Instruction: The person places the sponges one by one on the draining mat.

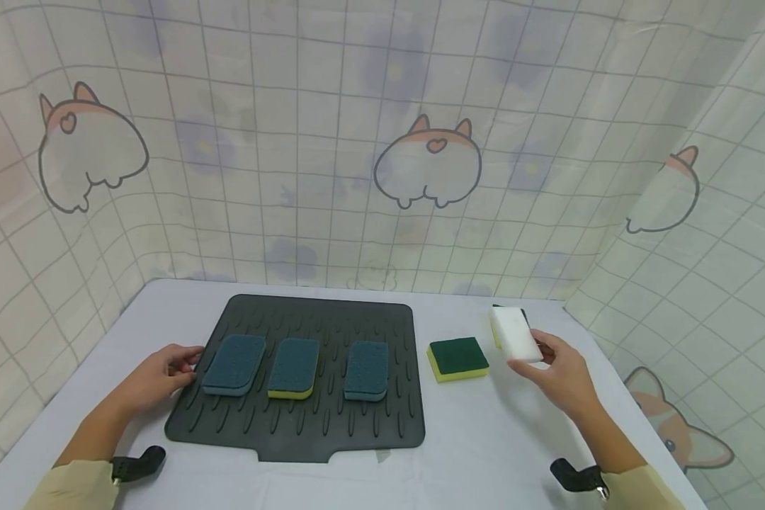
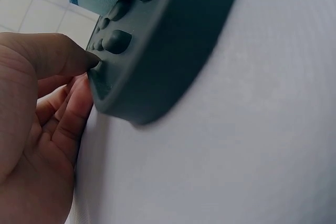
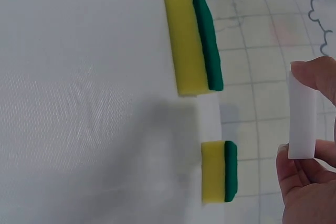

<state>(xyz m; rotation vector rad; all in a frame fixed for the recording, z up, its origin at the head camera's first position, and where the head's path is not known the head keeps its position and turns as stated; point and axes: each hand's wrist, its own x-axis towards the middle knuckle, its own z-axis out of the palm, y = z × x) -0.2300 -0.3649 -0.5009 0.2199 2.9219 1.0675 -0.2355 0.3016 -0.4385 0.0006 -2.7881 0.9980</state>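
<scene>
My right hand (image 1: 562, 374) holds a white sponge block (image 1: 515, 333) between thumb and fingers, raised over the table's right side; the right wrist view shows the white block edge-on. Partly hidden behind it lies a green-and-yellow sponge (image 3: 213, 171). A second green-and-yellow sponge (image 1: 457, 358) lies to its left, green side up. At the left, my left hand (image 1: 159, 375) pinches the edge of a dark grey ridged mat (image 1: 331, 425). On the mat lie a blue sponge (image 1: 234, 365), a blue sponge with a yellow underside (image 1: 294, 368) and another blue sponge (image 1: 366, 370).
A white cloth (image 1: 472, 453) covers the table. Behind and at both sides hangs a white grid-patterned curtain (image 1: 319, 234) with cartoon animals. Black straps with dark pieces (image 1: 139, 464) are on both wrists, next to light sleeves.
</scene>
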